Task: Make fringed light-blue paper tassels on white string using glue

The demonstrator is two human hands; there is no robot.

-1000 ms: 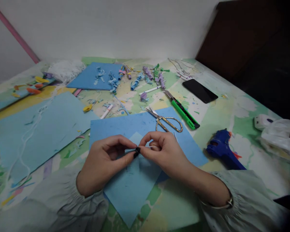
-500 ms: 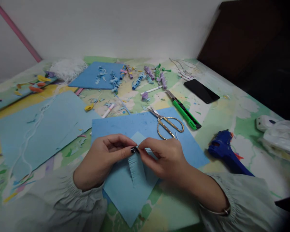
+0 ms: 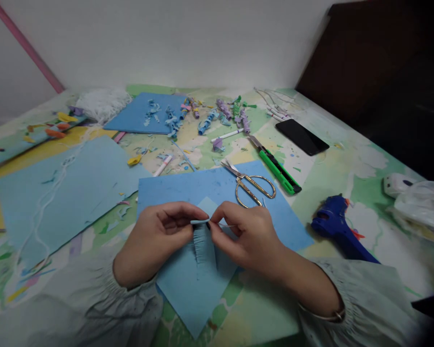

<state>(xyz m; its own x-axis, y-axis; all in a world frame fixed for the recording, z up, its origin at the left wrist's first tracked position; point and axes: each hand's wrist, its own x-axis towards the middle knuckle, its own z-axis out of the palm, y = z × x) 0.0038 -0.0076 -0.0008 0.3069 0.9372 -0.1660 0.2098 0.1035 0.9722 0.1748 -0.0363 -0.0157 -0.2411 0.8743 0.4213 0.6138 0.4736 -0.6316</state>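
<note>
Fingers [image 3: 183, 209] of the left hand [image 3: 150, 243] are pinching nearly together on the curled top edge of a fringed light-blue strip [image 3: 204, 246]; the right hand [image 3: 251, 236] is pinching at that edge's right end, a thin pale strand showing beside it. The strip is extending over a light-blue sheet [image 3: 198, 308]. Beyond, scissors [image 3: 239, 175] are lying on a blue sheet [image 3: 169, 189], a green cutter [image 3: 272, 166] resting alongside

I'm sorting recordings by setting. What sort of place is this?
Probably a craft workspace, though whether at home or in a studio I can't tell. A fringed light-blue strip, scissors and a blue glue gun on the patterned table covering suggest it.
</note>
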